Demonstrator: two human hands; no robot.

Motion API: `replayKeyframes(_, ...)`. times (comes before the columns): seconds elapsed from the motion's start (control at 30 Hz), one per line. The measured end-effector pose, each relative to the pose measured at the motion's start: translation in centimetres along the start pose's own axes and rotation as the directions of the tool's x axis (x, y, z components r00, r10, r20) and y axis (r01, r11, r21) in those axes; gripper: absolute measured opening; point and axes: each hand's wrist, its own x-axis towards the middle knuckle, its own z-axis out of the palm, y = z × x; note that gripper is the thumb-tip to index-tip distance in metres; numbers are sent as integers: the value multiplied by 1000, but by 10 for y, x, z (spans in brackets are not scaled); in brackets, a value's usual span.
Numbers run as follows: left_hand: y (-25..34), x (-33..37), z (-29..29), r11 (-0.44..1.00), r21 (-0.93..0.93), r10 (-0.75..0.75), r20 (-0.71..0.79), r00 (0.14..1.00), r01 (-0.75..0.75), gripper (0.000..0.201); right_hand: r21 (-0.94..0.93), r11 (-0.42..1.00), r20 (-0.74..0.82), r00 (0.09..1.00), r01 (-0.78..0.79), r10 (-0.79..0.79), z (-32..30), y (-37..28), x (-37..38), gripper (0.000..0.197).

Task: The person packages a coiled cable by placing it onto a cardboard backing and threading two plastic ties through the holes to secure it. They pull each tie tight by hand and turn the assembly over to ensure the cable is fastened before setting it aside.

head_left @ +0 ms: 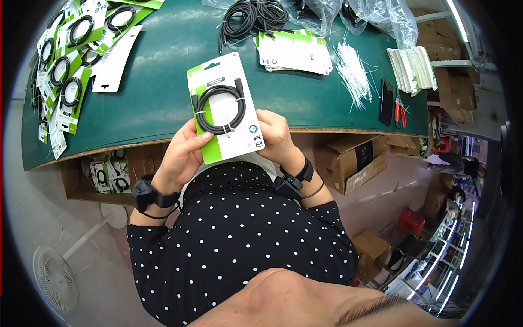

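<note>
A white and green backing card [231, 68] is held upright in front of me at the table's near edge. On its face lies a coiled black cable [201, 115], bound to it with small white zip ties. My left hand [184, 153] pinches the card's lower left edge, thumb on the front and fingers behind. At the right edge, my right hand [275, 136] is closed with its fingers curled against the card; the fingertips are partly hidden behind it.
Finished-looking cable cards [71, 103] pile up at the left. Beyond my hands lie loose black cables [253, 19], flat cards [294, 53] and white zip ties [354, 73]. To the right are a phone [386, 102], red-handled cutters [400, 113] and stacked cards [411, 71]. A cardboard box [351, 163] stands below.
</note>
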Motion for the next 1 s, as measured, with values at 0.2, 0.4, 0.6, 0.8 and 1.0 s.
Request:
replayKeyframes(0.2, 10, -2, 5, 992, -101, -69, 40, 997, 73, 37, 63, 997, 9, 999, 47, -47, 7, -13, 7, 20)
replayKeyframes(0.4, 8, 6, -1, 1000, -15, 23, -84, 996, -24, 36, -19, 996, 99, 992, 82, -80, 2, -15, 11, 24)
replayKeyframes(0.6, 7, 5, -3, 995, -14, 97, -54, 994, -98, 35, -33, 998, 142, 989, 48, -43, -3, -6, 7, 18)
replayKeyframes(0.8, 13, -6, -1, 815, 317, 515, -13, 857, -485, 40, 598, 623, 157, 836, -503, 525, -20, -1, 5, 13)
replayKeyframes(1.0, -3, 7, -1, 813, 491, 339, 40, 940, -314, 54, 571, 525, 308, 758, -631, 575, 1, -1, 19, 43)
